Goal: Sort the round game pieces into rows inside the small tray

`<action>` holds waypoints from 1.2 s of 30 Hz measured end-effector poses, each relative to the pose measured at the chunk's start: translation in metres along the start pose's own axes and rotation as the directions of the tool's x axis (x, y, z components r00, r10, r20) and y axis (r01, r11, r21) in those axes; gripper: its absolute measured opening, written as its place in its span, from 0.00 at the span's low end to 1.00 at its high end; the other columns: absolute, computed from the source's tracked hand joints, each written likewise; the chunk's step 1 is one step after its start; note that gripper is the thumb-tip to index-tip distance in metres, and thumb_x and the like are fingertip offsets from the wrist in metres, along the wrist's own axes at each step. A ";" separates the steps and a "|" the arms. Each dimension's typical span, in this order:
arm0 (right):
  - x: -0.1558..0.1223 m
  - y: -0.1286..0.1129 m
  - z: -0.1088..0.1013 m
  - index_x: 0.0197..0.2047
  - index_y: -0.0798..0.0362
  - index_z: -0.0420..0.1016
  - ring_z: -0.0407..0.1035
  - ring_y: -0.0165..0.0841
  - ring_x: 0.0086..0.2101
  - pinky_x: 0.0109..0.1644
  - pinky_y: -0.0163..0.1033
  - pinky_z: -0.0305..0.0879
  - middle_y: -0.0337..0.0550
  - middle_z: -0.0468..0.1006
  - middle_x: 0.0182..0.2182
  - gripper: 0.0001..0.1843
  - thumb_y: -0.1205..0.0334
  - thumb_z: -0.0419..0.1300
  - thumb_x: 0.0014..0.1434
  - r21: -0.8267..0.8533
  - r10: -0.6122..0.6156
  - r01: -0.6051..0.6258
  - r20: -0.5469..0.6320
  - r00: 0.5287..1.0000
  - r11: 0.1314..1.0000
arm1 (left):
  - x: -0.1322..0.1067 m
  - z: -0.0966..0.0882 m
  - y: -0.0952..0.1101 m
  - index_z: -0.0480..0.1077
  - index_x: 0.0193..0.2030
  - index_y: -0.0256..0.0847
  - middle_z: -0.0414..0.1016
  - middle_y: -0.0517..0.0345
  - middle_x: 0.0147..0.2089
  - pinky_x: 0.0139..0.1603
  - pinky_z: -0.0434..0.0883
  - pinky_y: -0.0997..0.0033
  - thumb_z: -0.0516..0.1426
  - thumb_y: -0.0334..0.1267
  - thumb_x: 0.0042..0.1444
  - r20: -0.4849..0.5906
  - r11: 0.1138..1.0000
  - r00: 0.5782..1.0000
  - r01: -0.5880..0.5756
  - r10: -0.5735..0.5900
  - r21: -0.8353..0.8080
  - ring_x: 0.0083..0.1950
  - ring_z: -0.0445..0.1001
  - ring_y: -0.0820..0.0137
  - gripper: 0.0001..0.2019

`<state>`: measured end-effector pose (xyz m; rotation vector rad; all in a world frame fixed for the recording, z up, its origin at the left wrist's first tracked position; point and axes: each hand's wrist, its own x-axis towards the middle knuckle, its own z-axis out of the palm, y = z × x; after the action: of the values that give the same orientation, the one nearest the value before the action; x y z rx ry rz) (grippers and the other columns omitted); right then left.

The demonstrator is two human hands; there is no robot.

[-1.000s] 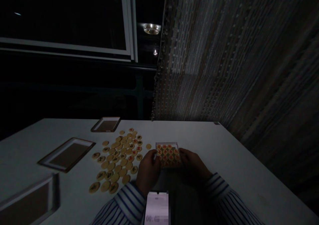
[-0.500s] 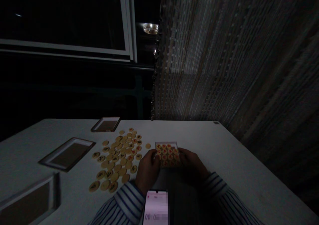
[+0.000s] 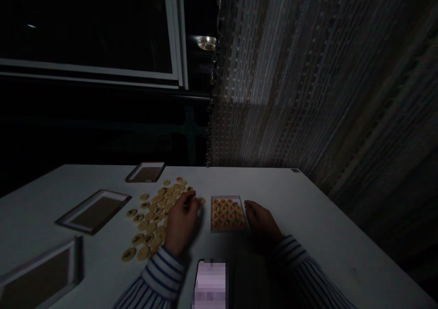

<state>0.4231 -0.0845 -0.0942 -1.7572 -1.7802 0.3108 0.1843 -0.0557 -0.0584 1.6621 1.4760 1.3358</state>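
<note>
A small square box (image 3: 227, 213) packed with round yellow game pieces marked in red lies on the white table (image 3: 325, 227). My right hand (image 3: 260, 219) rests against the box's right side, fingers curled. My left hand (image 3: 182, 221) reaches left over a spread of loose round yellow pieces (image 3: 155, 217), its fingertips pinching down among the ones nearest the box. What the fingers hold is too dark to make out. Both sleeves are striped.
Three shallow dark trays with pale rims lie on the left: one at the back (image 3: 145, 172), one in the middle (image 3: 93, 210), one at the near left edge (image 3: 36, 274). A lit phone (image 3: 210, 282) lies near me. A bead curtain (image 3: 308, 81) hangs behind the table.
My left hand left the box and moved left onto the loose pieces. The box now lies flat on the table, with my right hand still beside it.
</note>
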 end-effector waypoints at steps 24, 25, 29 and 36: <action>0.023 -0.049 -0.010 0.42 0.53 0.72 0.67 0.33 0.40 0.46 0.39 0.60 0.45 0.75 0.39 0.16 0.58 0.47 0.59 -0.165 -0.311 0.326 0.111 0.944 0.931 | 0.019 -0.066 -0.051 0.69 0.41 0.38 0.73 0.51 0.43 0.48 0.65 0.64 0.47 0.41 0.55 0.031 0.904 0.986 -0.162 0.163 0.396 0.45 0.70 0.64 0.15; 0.027 -0.060 -0.007 0.41 0.53 0.72 0.67 0.33 0.39 0.45 0.39 0.60 0.45 0.75 0.37 0.15 0.59 0.47 0.59 -0.195 -0.345 0.372 0.159 0.925 0.908 | 0.018 -0.064 -0.050 0.70 0.41 0.39 0.74 0.51 0.42 0.48 0.64 0.64 0.48 0.40 0.54 0.093 0.892 0.976 -0.218 0.198 0.396 0.45 0.70 0.65 0.13; 0.048 -0.101 0.009 0.41 0.52 0.72 0.67 0.32 0.37 0.43 0.36 0.58 0.44 0.76 0.36 0.15 0.63 0.45 0.59 -0.254 -0.439 0.537 0.354 0.825 0.804 | 0.015 -0.058 -0.049 0.70 0.41 0.41 0.73 0.52 0.43 0.50 0.62 0.63 0.48 0.36 0.54 0.233 0.845 0.935 -0.345 0.268 0.409 0.47 0.68 0.64 0.12; 0.080 -0.136 0.048 0.41 0.52 0.72 0.67 0.33 0.38 0.42 0.35 0.57 0.45 0.75 0.36 0.13 0.64 0.50 0.56 -0.245 -0.448 0.629 0.520 0.728 0.737 | 0.015 -0.059 -0.053 0.69 0.43 0.40 0.73 0.50 0.43 0.49 0.61 0.63 0.47 0.34 0.54 0.273 0.829 0.933 -0.338 0.233 0.446 0.47 0.68 0.64 0.13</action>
<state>0.2896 -0.0082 -0.0344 -1.3563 -2.7729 0.0661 0.1079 -0.0404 -0.0793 2.3509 1.5641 0.9258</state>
